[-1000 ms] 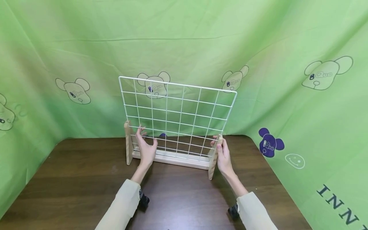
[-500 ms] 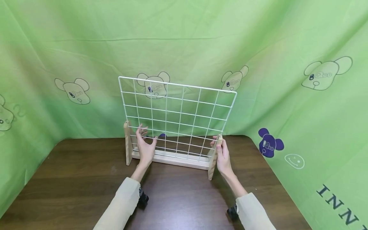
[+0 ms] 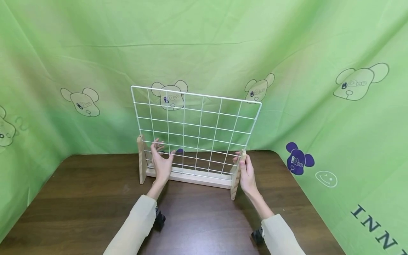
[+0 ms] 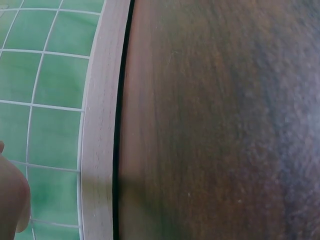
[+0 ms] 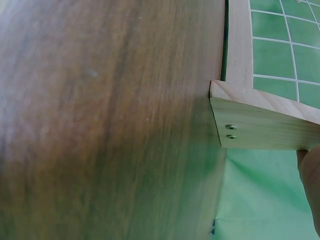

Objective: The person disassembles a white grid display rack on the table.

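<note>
A white wire grid panel (image 3: 199, 124) stands upright in a pale wooden stand (image 3: 200, 180) on the table, turned slightly, its right end nearer me. My right hand (image 3: 248, 175) grips the stand's right side post, thumb in front and fingertips on the inner side. In the right wrist view the thumb edge shows at that post (image 5: 265, 120), which has two screws in its foot. My left hand (image 3: 162, 166) is at the lower left of the grid, thumb and fingers spread apart against the wires. The left side post (image 3: 141, 159) is left of it, apart from the fingers.
The dark brown wooden table (image 3: 197, 219) extends in front of the stand. Behind and at both sides hangs a green cloth (image 3: 204, 32) printed with bear heads, close to the table's far edge. Each wrist wears a small black camera (image 3: 159, 219).
The left hand has shifted very slightly left along the grid since a second ago, its fingers a little more spread. The right hand and the stand stay in place.
</note>
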Demonstrator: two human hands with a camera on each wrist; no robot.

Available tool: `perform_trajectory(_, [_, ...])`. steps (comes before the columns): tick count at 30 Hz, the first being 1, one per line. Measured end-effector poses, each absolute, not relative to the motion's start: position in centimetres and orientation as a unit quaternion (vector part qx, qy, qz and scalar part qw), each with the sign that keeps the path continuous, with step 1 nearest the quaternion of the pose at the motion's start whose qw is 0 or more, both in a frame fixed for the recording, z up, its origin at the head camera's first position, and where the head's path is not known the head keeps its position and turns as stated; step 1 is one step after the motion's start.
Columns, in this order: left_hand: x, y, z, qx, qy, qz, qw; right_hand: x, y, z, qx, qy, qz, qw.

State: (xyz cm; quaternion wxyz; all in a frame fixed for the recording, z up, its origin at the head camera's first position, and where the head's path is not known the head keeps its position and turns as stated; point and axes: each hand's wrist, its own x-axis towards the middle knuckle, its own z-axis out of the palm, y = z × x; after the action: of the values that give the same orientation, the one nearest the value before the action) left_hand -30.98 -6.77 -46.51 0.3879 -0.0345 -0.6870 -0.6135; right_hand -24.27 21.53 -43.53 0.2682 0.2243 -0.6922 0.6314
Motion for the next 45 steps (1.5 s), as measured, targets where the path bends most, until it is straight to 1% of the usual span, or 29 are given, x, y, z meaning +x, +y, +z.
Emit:
perform_trajectory(7, [-30.8, -6.9, -46.4, -0.034, -0.687, -0.614, 0.387, -24.4, 21.5, -43.6, 0.227, -0.691, 0.633, 0.266])
perform_trajectory(16, [-30.7, -7.0, -46.3, -0.022, -0.705, -0.603, 0.373, -24.4, 21.6, -43.8, 0.226, -0.684, 0.641, 0.264])
perform_trajectory(25, [-30.4, -6.8, -45.9, -0.015, -0.711, -0.607, 0.355, -25.8, 22.5, -45.8, 0.211, -0.685, 0.645, 0.265])
perform_trajectory(33, [-30.5, -6.8, -45.8, -0.008, -0.709, -0.613, 0.349, -25.8, 22.4, -45.8, 0.214, -0.684, 0.645, 0.266])
perform_trajectory(39, [-30.6, -6.9, -45.7, -0.009, -0.706, -0.616, 0.349, -25.4, 22.2, -45.2, 0.22, -0.682, 0.646, 0.262])
perform_trajectory(45, [-30.4, -6.7, -44.9, -0.006, -0.705, -0.614, 0.354, -25.9, 22.6, -46.1, 0.218, -0.681, 0.646, 0.267])
